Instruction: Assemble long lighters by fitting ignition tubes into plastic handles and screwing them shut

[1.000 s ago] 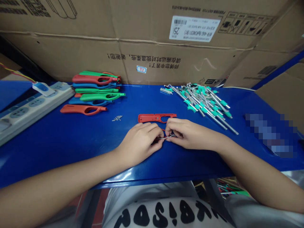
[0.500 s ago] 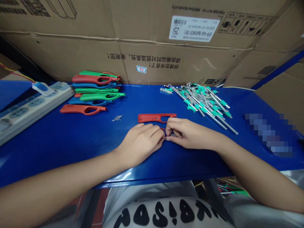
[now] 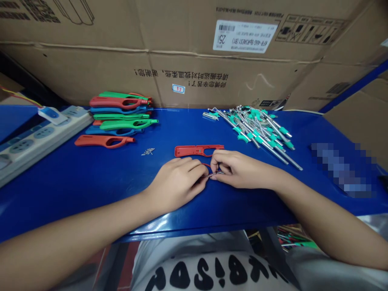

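Observation:
My left hand (image 3: 180,180) is closed, its fingertips pinching one end of some thin wires (image 3: 212,175). Close beside it, my right hand (image 3: 238,167) pinches the same wires, and a silvery bit shows at its fingertips. A thin red curved edge (image 3: 206,165) shows between the hands; most of that piece is hidden. Just beyond my fingers lies a red lighter shell half (image 3: 189,150), its hollow inside up, its loop end partly behind my right hand. Left of the shell, a small heap of screws (image 3: 148,152) rests on the blue table (image 3: 121,178).
Red, blue and green lighter casings (image 3: 121,124) are stacked at the back left, near a white power strip (image 3: 28,141). Metal lighter tubes with teal parts and wires (image 3: 263,133) are piled at the back right. A cardboard box (image 3: 182,56) stands behind the table.
The hands stay together and my fingertips have shifted slightly, showing a little more of the wires between them. The whole view has moved a touch; objects on the table lie as before.

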Demonstrator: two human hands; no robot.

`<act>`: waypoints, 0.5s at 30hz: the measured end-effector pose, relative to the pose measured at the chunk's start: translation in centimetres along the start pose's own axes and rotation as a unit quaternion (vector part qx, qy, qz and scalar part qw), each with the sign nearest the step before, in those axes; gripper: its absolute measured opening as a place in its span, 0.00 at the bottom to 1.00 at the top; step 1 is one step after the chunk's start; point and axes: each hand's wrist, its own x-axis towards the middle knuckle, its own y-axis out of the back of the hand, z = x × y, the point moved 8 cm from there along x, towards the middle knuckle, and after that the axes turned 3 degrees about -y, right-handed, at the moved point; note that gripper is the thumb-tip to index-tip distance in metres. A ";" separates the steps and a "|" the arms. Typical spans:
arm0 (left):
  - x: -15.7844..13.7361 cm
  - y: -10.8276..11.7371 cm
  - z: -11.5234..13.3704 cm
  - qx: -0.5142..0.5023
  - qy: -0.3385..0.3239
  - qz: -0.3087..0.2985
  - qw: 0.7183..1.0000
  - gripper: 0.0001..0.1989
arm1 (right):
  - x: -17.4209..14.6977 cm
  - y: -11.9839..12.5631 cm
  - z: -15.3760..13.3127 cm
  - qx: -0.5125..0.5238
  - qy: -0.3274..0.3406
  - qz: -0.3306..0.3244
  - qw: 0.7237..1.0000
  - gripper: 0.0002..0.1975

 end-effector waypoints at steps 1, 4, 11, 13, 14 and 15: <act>0.0 0.0 0.0 -0.006 0.002 -0.003 1.000 0.08 | 0.0 0.0 -0.1 0.000 0.008 -0.001 1.000 0.04; -0.1 0.0 -0.2 -0.014 0.001 -0.006 1.000 0.08 | -0.2 0.0 -0.4 0.007 0.036 -0.012 0.999 0.04; -0.3 0.2 -1.1 -0.013 0.010 -0.007 1.000 0.09 | -0.3 0.1 -0.5 0.069 0.064 -0.028 0.995 0.06; -0.3 0.2 -1.1 -0.020 0.009 -0.008 1.000 0.09 | -0.2 0.1 -0.5 0.090 0.068 -0.028 0.993 0.05; -0.3 0.2 -1.1 -0.029 0.010 -0.008 1.000 0.09 | -0.1 0.1 -0.4 0.099 0.069 -0.027 0.992 0.05; -0.3 0.3 -1.1 -0.042 0.014 -0.008 0.999 0.08 | -0.1 0.1 -0.4 0.107 0.070 -0.025 0.992 0.06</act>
